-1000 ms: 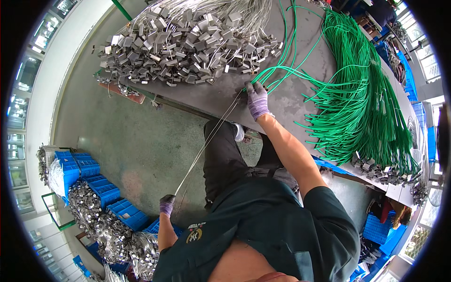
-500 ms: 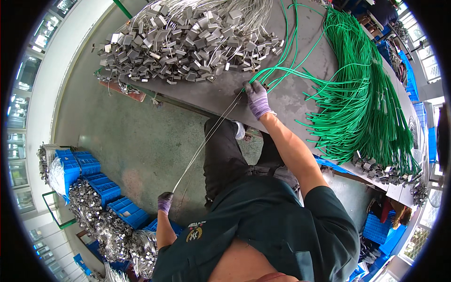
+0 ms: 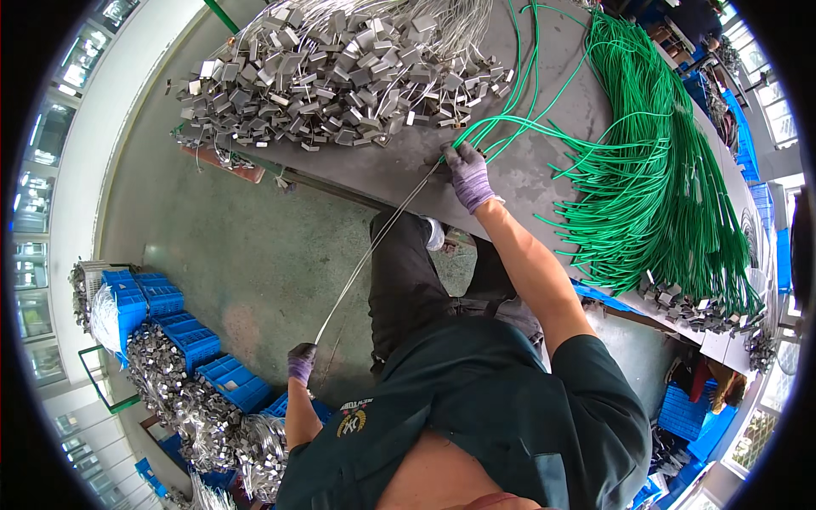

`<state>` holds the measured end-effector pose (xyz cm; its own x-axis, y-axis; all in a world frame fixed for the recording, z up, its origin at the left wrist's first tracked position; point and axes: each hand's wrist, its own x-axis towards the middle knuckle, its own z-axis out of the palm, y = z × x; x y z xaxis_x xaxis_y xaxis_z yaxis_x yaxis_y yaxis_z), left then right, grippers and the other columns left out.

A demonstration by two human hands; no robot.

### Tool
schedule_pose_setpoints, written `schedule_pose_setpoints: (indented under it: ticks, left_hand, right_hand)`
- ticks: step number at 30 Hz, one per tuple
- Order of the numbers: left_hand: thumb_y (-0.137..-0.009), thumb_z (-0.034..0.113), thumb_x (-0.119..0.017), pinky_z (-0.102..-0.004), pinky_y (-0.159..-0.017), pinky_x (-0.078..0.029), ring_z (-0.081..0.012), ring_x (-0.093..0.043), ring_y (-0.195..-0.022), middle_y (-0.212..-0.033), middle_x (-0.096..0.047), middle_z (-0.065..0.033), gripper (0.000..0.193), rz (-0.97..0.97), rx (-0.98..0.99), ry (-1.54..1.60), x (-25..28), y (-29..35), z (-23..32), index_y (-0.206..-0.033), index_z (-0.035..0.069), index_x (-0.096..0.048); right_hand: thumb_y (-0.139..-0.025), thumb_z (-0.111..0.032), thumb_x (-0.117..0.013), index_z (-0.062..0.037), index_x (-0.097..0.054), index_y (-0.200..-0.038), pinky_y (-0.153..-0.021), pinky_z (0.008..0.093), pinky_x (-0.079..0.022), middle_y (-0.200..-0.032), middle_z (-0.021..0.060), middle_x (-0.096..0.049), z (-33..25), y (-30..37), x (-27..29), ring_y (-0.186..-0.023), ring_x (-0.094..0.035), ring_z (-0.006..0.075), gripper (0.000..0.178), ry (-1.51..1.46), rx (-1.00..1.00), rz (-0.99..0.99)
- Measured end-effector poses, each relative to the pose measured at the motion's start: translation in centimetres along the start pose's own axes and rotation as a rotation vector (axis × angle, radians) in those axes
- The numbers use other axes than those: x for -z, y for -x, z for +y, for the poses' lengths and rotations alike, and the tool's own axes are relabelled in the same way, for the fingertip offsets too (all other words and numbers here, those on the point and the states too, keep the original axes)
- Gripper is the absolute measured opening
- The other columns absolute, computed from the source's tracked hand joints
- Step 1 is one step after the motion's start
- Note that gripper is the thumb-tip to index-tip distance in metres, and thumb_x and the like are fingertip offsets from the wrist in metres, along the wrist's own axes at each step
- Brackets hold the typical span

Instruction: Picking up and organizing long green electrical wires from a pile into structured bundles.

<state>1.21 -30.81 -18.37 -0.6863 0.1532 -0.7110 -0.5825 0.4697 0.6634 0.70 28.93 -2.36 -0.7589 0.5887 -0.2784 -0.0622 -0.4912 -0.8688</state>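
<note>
My left hand point(image 3: 302, 363), in a purple glove with a dark palm, is closed low on the left around the ends of some thin silvery wires point(image 3: 371, 246). They run taut up to the table's edge, where my gloved right hand point(image 3: 469, 177) is closed around a few thin green tubes point(image 3: 503, 121). The wires meet the tubes at its fingers, which partly hide the join. From there the tubes curve away to the right and toward the far side. A large bundle of green tubes point(image 3: 646, 161) lies on the table to the right of this hand.
A heap of small grey metal blocks point(image 3: 331, 81) with pale wires covers the far left of the grey table point(image 3: 557, 102). Blue crates point(image 3: 234, 382) and more metal blocks point(image 3: 183, 408) line the floor at lower left. Another blue crate point(image 3: 680, 412) sits below the table at right.
My left hand has shifted slightly up and to the right. The wires now lie closer together, and the tubes at my right hand have bunched a little tighter.
</note>
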Motion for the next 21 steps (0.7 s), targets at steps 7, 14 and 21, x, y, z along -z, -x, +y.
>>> schedule_pose_setpoints:
  ticks: [7,14,21]
  left_hand:
    - [-0.081,0.017,-0.068,-0.0218,-0.041,-0.031,-0.0059,-0.041,-0.045,-0.056,-0.05,0.0057,0.012,-0.014,0.016,-0.084,-0.6,0.5,1.0,-0.074,0.01,-0.061]
    - [-0.082,0.018,-0.067,-0.0222,-0.042,-0.033,-0.0056,-0.041,-0.048,-0.057,-0.049,0.0057,0.013,-0.081,-0.098,-0.117,-2.7,-0.2,3.1,-0.075,0.008,-0.063]
    - [-0.083,0.016,-0.063,-0.0221,-0.048,-0.037,-0.0062,-0.046,-0.052,-0.061,-0.055,0.0025,0.013,-0.174,-0.337,-0.104,-8.4,3.0,9.3,-0.081,0.004,-0.066]
  right_hand:
    - [-0.089,-0.016,-0.054,0.0003,-0.051,-0.098,-0.061,0.0347,-0.057,-0.086,0.0156,-0.065,-1.3,-0.1,0.1,-0.075,-0.068,0.0285,0.019,0.05,-0.042,0.012]
    - [-0.089,-0.016,-0.055,-0.0001,-0.057,-0.099,-0.058,0.0323,-0.057,-0.087,0.0134,-0.066,-1.7,0.5,0.1,-0.068,-0.066,0.0209,0.019,0.12,-0.057,-0.048]
    - [-0.084,-0.021,-0.064,-0.004,-0.06,-0.083,-0.057,0.0277,-0.052,-0.072,0.0032,-0.06,-0.7,2.1,0.5,-0.061,-0.06,0.0137,0.018,0.174,-0.01,-0.072]
